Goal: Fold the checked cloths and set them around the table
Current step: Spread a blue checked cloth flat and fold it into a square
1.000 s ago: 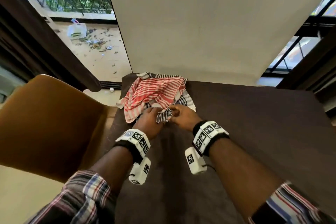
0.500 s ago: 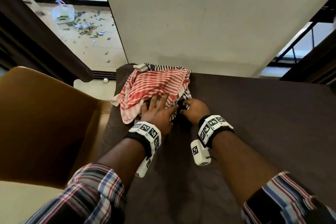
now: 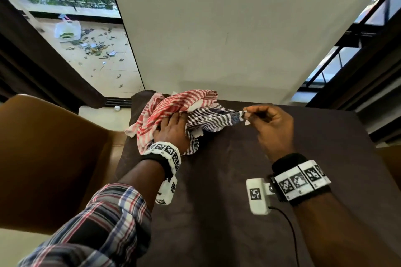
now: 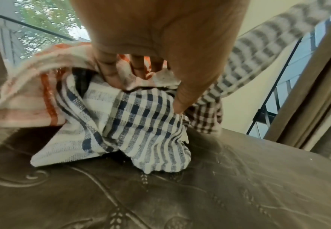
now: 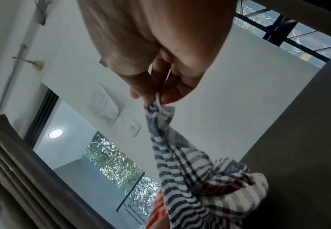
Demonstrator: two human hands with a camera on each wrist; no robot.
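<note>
A heap of checked cloths lies at the far left end of the dark brown table (image 3: 217, 212). A red-and-white cloth (image 3: 171, 106) (image 4: 23, 102) tops the heap. My left hand (image 3: 173, 120) (image 4: 151, 86) presses down on it, thumb on a blue-and-white cloth (image 4: 141, 117). My right hand (image 3: 246, 115) (image 5: 156, 100) pinches one corner of the blue-and-white cloth (image 3: 212, 119) (image 5: 172, 162) and holds it lifted to the right, so the cloth stretches taut out of the heap. A brown-checked cloth (image 4: 205, 122) (image 5: 227, 182) shows underneath.
A brown chair (image 3: 50, 158) stands close against the table's left side. A pale wall (image 3: 217, 39) rises right behind the far edge. Dark curtains and glass doors flank it. The table's near and right parts lie bare.
My right hand has drawn the blue-and-white cloth's corner up and to the right, out of the heap. My left hand has stayed pressed on the red cloth.
</note>
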